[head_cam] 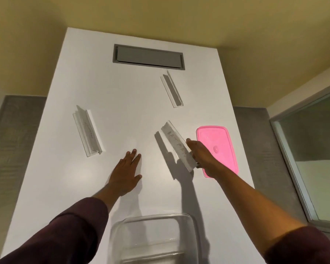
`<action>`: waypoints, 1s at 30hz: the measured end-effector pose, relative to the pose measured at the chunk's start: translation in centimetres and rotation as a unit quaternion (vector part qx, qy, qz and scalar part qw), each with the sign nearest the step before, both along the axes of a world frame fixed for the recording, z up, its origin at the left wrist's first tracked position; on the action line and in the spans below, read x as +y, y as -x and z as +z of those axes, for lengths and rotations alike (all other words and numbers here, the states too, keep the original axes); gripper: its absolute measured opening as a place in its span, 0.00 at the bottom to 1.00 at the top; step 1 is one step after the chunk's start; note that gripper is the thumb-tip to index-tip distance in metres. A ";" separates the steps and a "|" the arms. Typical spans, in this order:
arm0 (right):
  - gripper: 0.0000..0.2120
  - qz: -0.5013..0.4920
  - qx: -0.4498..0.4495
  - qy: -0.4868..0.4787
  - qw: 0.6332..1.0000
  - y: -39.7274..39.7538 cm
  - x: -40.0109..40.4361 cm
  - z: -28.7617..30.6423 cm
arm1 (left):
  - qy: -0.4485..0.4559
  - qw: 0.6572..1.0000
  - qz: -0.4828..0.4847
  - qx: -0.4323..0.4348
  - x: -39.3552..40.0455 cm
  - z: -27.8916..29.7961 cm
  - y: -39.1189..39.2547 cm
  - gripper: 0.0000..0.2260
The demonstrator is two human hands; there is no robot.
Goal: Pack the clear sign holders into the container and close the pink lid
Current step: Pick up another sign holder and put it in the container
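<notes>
Closest to me sat the container (152, 239), open-topped and apparently empty, parked at six o'clock on the table (122, 92) so each holder only had a short trip back toward my body. Up at two o'clock from it, my right hand (200, 155) had a holder (177, 147) pinched along its near end, fingers wrapped round the strip, its far end tipped up off the surface; a shadow beneath it suggested it was clear of the table. Just beyond that hand, at three o'clock, lay the lid (217, 147), flat and out of the way until packing was finished, I'd judge. My left hand (127, 174) was spread flat, palm down, fingers splayed and gripping nothing, likely bracing me as I leaned in. Both arms were stretched forward, sleeves pushed back on the forearms. Two more holders waited: one at ten o'clock (87, 130), another at one o'clock (171, 90), well apart.
</notes>
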State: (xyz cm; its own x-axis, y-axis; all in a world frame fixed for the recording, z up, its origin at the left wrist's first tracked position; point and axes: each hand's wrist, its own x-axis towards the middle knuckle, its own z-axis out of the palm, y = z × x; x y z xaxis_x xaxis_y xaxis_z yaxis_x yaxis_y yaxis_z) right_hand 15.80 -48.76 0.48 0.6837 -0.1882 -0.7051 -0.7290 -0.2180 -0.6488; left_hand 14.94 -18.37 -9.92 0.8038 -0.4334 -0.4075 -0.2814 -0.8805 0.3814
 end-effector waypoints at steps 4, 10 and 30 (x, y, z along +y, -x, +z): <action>0.31 0.052 0.034 -0.077 0.995 2.7 -0.2 1.0 | 0.048 0.997 0.057 0.006 -0.5 3.8 -0.1 0.35; 0.31 0.182 0.052 -0.089 0.978 5.9 -0.8 2.9 | 0.176 0.980 0.016 -0.091 -1.2 9.7 0.7 0.41; 0.26 0.478 -0.048 0.103 0.871 13.9 2.0 8.4 | 0.177 0.980 -0.082 -0.042 -0.5 14.2 10.4 0.17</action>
